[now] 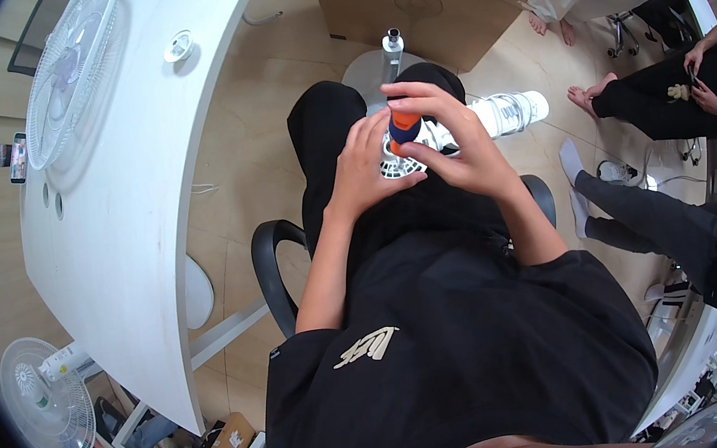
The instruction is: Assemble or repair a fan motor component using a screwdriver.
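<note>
Your right hand (467,148) pinches the stubby orange-and-navy handle (405,124) upright above a round, slotted white housing (392,169) at your lap. Left hand (362,163) curls alongside; can't tell if it grips. Outward: shiny metal tube (392,57), white plastic cylinder (530,107), open cardboard box (362,0), contents unclear.

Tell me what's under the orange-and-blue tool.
Beneath the tool, part of a white slotted piece shows, above the person's lap. The tool's lower end and where it meets anything can't be seen; the handle and both hands cover it.
</note>
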The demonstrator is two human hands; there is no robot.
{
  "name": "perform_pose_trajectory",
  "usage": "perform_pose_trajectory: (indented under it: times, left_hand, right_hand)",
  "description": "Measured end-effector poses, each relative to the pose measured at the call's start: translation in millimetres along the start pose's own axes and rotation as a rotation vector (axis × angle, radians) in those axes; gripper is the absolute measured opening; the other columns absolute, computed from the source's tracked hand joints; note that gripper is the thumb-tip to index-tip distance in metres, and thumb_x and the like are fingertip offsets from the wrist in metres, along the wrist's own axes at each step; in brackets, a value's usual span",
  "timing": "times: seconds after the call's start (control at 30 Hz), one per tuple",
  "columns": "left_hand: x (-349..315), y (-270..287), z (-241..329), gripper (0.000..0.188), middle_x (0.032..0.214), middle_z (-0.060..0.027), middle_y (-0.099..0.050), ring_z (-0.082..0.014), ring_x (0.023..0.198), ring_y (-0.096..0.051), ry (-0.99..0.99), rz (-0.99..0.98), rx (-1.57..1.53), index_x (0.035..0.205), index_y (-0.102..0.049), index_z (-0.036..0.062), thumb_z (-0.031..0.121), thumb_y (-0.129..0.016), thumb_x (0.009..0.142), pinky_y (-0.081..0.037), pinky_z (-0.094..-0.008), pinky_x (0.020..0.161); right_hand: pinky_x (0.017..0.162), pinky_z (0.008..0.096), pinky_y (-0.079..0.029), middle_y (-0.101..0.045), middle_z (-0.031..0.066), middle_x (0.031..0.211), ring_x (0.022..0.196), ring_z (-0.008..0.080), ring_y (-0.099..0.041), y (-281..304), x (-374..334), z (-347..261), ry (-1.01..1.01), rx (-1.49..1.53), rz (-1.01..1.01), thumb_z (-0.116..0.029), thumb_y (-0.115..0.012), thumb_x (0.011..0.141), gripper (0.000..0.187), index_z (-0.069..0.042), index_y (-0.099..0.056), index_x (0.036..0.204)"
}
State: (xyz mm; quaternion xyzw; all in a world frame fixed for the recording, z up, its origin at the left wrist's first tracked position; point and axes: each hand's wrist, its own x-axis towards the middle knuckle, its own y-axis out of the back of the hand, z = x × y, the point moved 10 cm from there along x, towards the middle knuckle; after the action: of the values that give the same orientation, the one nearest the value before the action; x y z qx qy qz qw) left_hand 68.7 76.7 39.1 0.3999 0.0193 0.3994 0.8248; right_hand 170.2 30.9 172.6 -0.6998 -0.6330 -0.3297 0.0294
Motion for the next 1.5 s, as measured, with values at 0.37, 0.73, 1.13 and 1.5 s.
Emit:
perform_pose_trajectory:
  times: [0.37,0.73,1.13,1.5]
  left_hand:
    - [-2.0,-6.0,4.3,0.098,0.145,-0.0145,-0.052,-0.0366,0.132,-0.050,-0.034,-0.003,-0.019,0.140,-0.049,0.0035,0.059,-0.084,0.067,-0.047,-0.0458,0.107]
    - [-0.9,-5.2,3.4,0.101,0.148,-0.0129,-0.050,-0.0355,0.135,-0.048,-0.015,-0.031,0.002,0.144,-0.046,0.0060,0.062,-0.082,0.068,-0.047,-0.0465,0.108]
    - [8.8,-4.4,-7.0,0.121,0.148,-0.0145,-0.051,-0.0351,0.138,-0.047,0.032,-0.215,-0.128,0.156,-0.028,0.0075,0.058,-0.089,0.063,-0.042,-0.0445,0.112]
    - [75.1,114.4,29.8,0.057,0.124,-0.0162,-0.067,-0.0341,0.118,-0.062,-0.159,0.071,-0.042,0.126,-0.066,0.0040,0.030,-0.084,0.079,-0.048,-0.0409,0.102]
  right_hand:
    - [0.088,0.0379,-0.055,-0.067,0.0158,0.115,0.105,0.0325,-0.068,-3.0,-11.2,3.2,-0.033,0.063,-0.070,0.012,-0.075,0.071,0.051,-0.005,-0.067,0.119]
    - [0.079,0.0378,-0.053,-0.064,0.0136,0.104,0.094,0.0307,-0.065,-5.1,-13.2,4.9,-0.030,-0.029,-0.005,0.004,-0.082,0.071,0.052,-0.009,-0.066,0.119]
    - [0.082,0.0255,-0.047,-0.064,0.0113,0.118,0.086,0.0095,-0.054,56.4,-8.9,64.8,-0.330,0.558,0.222,-0.011,-0.051,0.097,0.046,-0.003,-0.049,0.143]
    - [0.073,0.0292,-0.053,-0.072,0.0086,0.100,0.082,0.0157,-0.068,-12.0,-58.8,168.9,-0.672,0.206,0.007,-0.027,-0.068,0.095,0.035,-0.006,-0.064,0.123]
